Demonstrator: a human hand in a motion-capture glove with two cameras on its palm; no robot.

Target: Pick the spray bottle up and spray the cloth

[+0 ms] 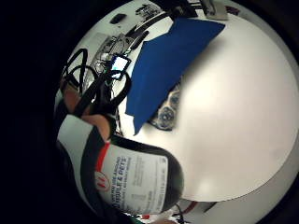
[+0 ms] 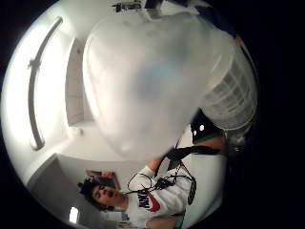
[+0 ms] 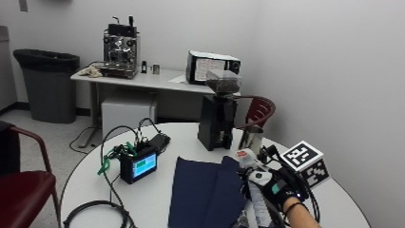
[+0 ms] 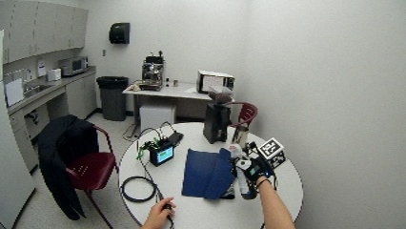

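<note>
At the lower right of the outside view, the gloved right hand [image 3: 273,186] is holding the spray bottle [image 3: 252,187] upright above the round table [image 3: 158,204], its fingers curling around the bottle's neck. The blue cloth [image 3: 206,192] is lying flat at lower centre, just left of the bottle. A coffee grinder [image 3: 218,114] and metal cup [image 3: 250,137] are standing behind, and a small screen device [image 3: 139,165] with cables is sitting at centre left.

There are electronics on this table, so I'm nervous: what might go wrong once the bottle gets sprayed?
Mist may drift past the blue cloth onto the small screen device and its cables beside it. The spray bottle, held by the gloved right hand, sits at the cloth's edge, so spray may wet the table.
</note>
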